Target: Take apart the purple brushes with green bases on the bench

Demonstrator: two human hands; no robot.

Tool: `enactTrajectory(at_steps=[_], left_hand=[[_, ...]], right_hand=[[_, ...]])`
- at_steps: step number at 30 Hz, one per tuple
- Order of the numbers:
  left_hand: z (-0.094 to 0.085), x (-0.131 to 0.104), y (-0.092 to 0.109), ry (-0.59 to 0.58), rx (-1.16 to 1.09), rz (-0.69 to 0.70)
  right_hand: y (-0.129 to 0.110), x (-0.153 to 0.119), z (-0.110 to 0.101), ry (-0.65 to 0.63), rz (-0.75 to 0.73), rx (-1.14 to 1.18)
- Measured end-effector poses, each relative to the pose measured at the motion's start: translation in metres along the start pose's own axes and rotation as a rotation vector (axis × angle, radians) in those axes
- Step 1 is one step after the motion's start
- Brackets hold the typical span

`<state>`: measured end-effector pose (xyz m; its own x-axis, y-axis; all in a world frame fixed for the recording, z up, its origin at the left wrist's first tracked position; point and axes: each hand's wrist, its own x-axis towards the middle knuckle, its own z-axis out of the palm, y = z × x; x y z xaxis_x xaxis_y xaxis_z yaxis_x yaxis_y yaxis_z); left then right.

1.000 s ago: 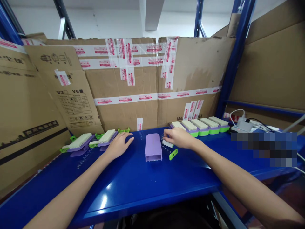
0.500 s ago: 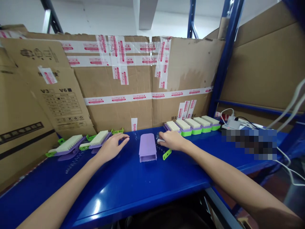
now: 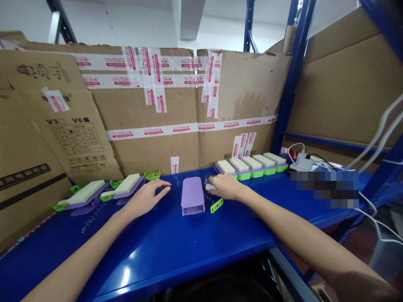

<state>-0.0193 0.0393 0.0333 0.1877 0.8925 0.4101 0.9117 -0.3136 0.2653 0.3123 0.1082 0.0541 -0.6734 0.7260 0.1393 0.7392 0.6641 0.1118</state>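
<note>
My left hand [image 3: 147, 195] rests over the blue table, its fingers stretched out and the thumb apart, holding nothing. Close to its fingertips lies a green plastic clip [image 3: 152, 175]. Between the hands sits a hollow purple plastic case [image 3: 192, 193], its open end toward me. Fingers of my right hand [image 3: 228, 186] are closed on a small greyish-white piece [image 3: 210, 187], partly hidden by them, just right of the case. A clear part [image 3: 207, 179] and thin coil springs, partly covered, are beside it. Below that hand is a green end piece [image 3: 216, 205] with holes.
Two purple-and-green brushes with cream bristles [image 3: 90, 192] [image 3: 127, 184] lie at left, near a loose spring [image 3: 91, 218]. Several similar brushes [image 3: 242, 164] stand in a row at back right. Cardboard walls [image 3: 151, 113] close the back; a power strip with cables [image 3: 304, 161] is at right.
The whole view has shifted slightly, so most things appear a little further left. Both hands keep nearly the same pose, and my right hand still grips the greyish-white piece.
</note>
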Motion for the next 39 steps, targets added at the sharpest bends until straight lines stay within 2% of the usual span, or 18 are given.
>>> enactTrajectory(at_steps=[17, 23, 34, 37, 39], left_hand=[[0.000, 0.000, 0.000, -0.011, -0.036, 0.035], [0.001, 0.000, 0.005, -0.037, -0.049, 0.063], [0.002, -0.002, 0.005, -0.032, -0.051, 0.103], [0.002, -0.002, 0.005, -0.046, -0.053, 0.097], [0.002, -0.002, 0.005, -0.064, -0.055, 0.086]], right_hand=[[-0.002, -0.002, -0.003, 0.002, 0.044, -0.013], [-0.006, -0.002, -0.007, 0.066, 0.107, 0.004], [-0.014, -0.002, -0.014, 0.284, 0.230, 0.129], [-0.015, -0.002, -0.013, 0.286, 0.231, 0.135], [-0.014, -0.002, -0.013, 0.230, 0.228, 0.108]])
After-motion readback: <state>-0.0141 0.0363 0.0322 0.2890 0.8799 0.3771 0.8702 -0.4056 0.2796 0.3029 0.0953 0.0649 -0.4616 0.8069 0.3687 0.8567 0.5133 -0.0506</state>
